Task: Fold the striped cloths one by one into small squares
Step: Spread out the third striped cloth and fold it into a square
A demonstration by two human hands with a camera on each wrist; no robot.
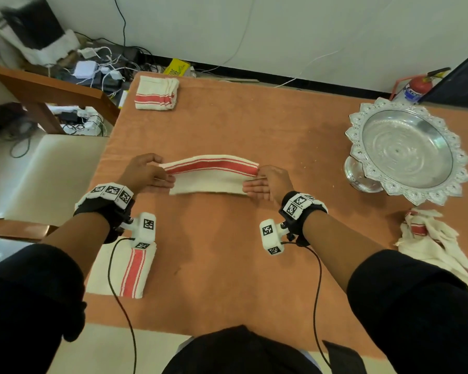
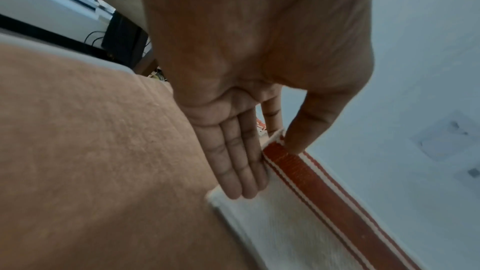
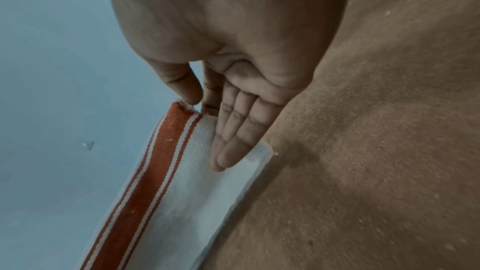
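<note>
A cream cloth with a red stripe point(image 1: 210, 175) lies as a long band at the middle of the table, its striped far edge lifted. My left hand point(image 1: 149, 174) pinches the left end of that edge between thumb and forefinger point(image 2: 291, 137), the other fingers point(image 2: 241, 167) lying straight on the cloth point(image 2: 298, 202). My right hand point(image 1: 265, 182) pinches the right end the same way point(image 3: 192, 98), with straight fingers point(image 3: 233, 141) on the cloth point(image 3: 182, 192). One folded cloth point(image 1: 156, 93) sits at the far left, another point(image 1: 126, 271) near my left wrist.
A silver pedestal tray point(image 1: 405, 149) stands at the right. A crumpled pile of cloths point(image 1: 432, 238) lies at the right edge. The table is covered in orange-brown fabric point(image 1: 254, 252). A chair point(image 1: 46, 168) and cables are to the left.
</note>
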